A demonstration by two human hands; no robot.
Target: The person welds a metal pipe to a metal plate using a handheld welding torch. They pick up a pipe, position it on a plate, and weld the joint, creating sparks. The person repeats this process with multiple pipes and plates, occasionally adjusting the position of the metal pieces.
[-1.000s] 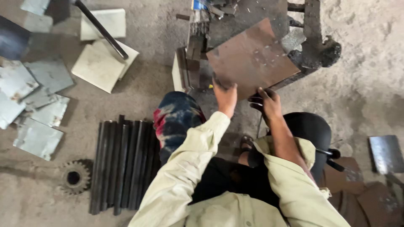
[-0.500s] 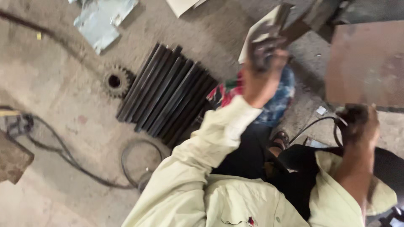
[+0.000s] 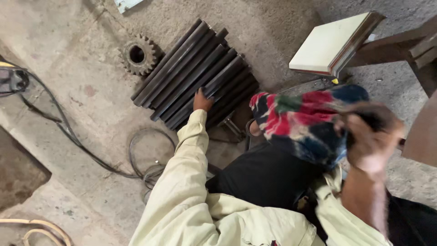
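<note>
The left hand (image 3: 202, 100) lies with its fingers curled on one dark steel rod (image 3: 214, 86) in the row on the floor, none lifted yet, while the right hand (image 3: 368, 134) is closed around a dark handle near the knee.

Steel rods (image 3: 195, 73): dark grey, dull sheen, laid in a row. Gear wheel (image 3: 138, 54) at their 9 o'clock: rusty brown-grey. Cloth (image 3: 300, 123) at 4 o'clock of the rods: tie-dye pattern in red, navy, green and white. Sleeves (image 3: 182, 191): pale yellow-cream. Trousers (image 3: 264, 175): black. Block (image 3: 330, 43) at 2 o'clock: cream face, red-brown edge. Cable (image 3: 68, 132): black. Floor (image 3: 82, 105): grey concrete, stained.
</note>
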